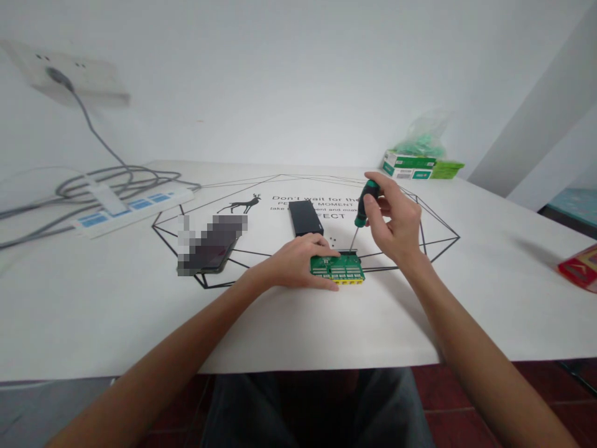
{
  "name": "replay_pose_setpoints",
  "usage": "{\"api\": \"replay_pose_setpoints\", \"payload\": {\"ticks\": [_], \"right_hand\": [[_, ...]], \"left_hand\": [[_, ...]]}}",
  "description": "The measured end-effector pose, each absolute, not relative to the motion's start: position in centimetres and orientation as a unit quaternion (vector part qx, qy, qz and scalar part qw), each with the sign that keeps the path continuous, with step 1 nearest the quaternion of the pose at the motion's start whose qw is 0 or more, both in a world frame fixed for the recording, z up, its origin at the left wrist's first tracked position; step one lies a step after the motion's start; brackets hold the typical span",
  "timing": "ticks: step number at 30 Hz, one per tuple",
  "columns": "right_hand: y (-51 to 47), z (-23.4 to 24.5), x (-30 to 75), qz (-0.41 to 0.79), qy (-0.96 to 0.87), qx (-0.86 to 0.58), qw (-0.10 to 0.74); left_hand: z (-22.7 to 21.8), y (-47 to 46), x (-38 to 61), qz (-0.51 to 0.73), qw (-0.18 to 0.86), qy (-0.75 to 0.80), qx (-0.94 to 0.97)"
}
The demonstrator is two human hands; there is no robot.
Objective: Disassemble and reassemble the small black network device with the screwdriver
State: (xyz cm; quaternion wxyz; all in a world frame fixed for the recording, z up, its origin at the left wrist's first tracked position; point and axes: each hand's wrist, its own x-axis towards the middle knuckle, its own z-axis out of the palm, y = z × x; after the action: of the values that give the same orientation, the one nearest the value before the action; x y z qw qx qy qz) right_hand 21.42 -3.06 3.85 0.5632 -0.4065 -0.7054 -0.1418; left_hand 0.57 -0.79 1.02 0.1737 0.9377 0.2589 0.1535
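A green circuit board [342, 267] with yellow ports along its near edge lies on the table in front of me. My left hand [303, 261] grips its left side, thumb along the near edge and fingers over the far one. In my right hand [395, 218] is a screwdriver [361, 208] with a green and black handle, held upright and slightly tilted. Its tip meets the far edge of the board, by a dark strip. Just beyond my left hand rests a black rectangular case [305, 218]. Several tiny dark pieces [333, 240], perhaps screws, lie beside the case.
A phone [217, 246], partly blurred out, lies to the left. Farther left are a white power strip [135, 208] and coiled grey cables [112, 180]. Green and white boxes [409, 163] stand at the back right. A red package [581, 267] sits at the right edge.
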Motion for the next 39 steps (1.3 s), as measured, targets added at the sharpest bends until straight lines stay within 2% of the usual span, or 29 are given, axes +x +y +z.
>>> {"api": "replay_pose_setpoints", "payload": {"ticks": [4,10,26,39], "right_hand": [[-3.00,3.90,21.28,-0.172,-0.705,-0.405,0.556],[-2.95,3.71,21.20,-0.125,-0.724,-0.407,0.542],[-2.94,3.53,20.90,-0.140,-0.719,-0.433,0.525],[-2.75,3.22,20.90,-0.117,-0.714,-0.425,0.544]], "left_hand": [[1.09,-0.84,0.60,0.153,0.174,0.262,0.937],[1.11,-0.85,0.62,0.154,0.174,0.264,0.936],[1.08,-0.87,0.71,0.160,0.164,0.259,0.938],[0.99,-0.78,0.63,0.155,0.170,0.250,0.941]]}}
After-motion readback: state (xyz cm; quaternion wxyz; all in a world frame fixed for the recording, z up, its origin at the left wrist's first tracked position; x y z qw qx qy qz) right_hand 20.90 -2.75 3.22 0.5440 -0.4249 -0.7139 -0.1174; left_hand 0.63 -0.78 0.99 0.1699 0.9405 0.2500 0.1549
